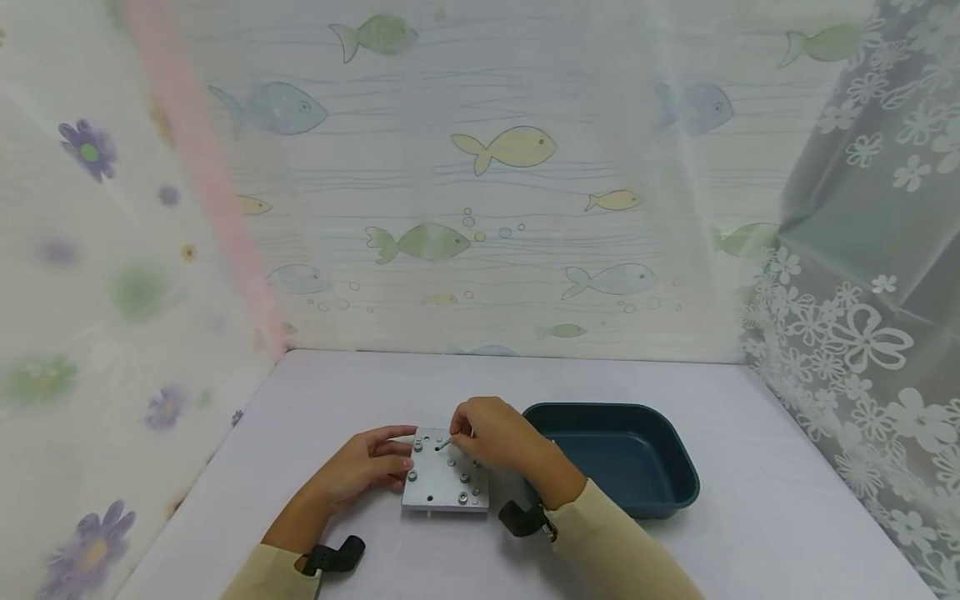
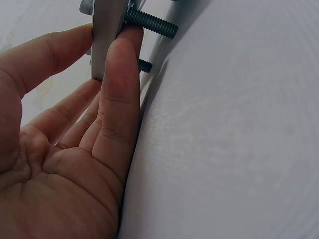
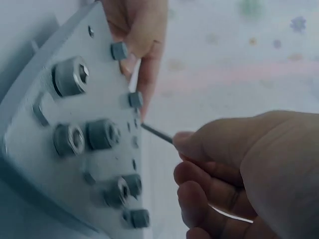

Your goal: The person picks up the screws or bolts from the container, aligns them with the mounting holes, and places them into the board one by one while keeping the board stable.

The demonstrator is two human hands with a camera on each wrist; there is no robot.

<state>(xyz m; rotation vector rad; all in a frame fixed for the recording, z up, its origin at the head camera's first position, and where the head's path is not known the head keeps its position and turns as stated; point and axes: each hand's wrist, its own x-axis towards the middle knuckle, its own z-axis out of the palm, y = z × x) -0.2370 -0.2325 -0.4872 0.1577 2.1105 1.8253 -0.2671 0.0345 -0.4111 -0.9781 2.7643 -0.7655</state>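
A silver metal plate with holes and several socket-head bolts lies in front of me on the table. My left hand grips its left edge. In the left wrist view, fingers reach beneath the plate's edge, near the threaded bolt shank that sticks out below. Between thumb and fingertips, my right hand pinches a thin metal rod. The rod slants down to the plate's upper part, its tip by a small hole. Whether the tip is inside the hole is unclear.
A dark blue tray stands on the white table, just right of my right hand and forearm. Printed curtains hang behind the table and along both sides. Each wrist wears a black camera mount.
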